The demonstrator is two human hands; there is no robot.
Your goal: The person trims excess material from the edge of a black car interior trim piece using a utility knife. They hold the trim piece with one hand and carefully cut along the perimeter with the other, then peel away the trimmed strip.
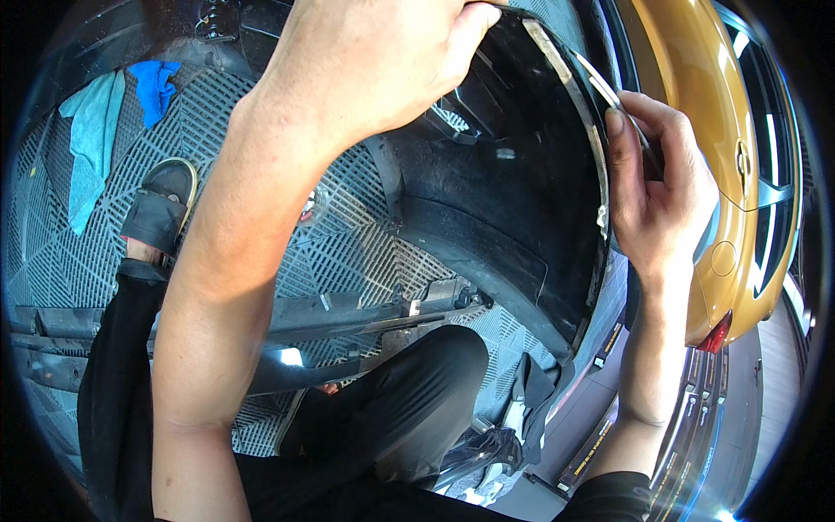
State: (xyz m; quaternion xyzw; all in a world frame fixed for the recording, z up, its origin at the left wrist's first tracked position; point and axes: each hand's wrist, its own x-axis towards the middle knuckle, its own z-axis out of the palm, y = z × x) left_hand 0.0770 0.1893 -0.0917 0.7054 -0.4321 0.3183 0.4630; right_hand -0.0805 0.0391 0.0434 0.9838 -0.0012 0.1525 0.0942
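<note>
In front of me stands a large black curved car panel (pixel 487 187), its hollow side towards me. A pale, worn band (pixel 570 83) runs along its right edge, with whitish residue lower down. My right hand (pixel 665 178) is beside that edge, thumb and forefinger closed on a thin pale strip (pixel 600 84) that curves up and to the left. Reaching over the panel's top is my left hand (pixel 396 61), fingers closed in a pinch near the upper rim. Whatever lies between those fingertips is hidden.
A gold car (pixel 726 174) stands close on the right. Long black trim pieces (pixel 313 317) lie across the grey grid floor (pixel 209 130) by my legs. Teal (pixel 91 143) and blue cloths (pixel 155 90) are at the left. Crumpled dark material (pixel 504 444) lies by my knee.
</note>
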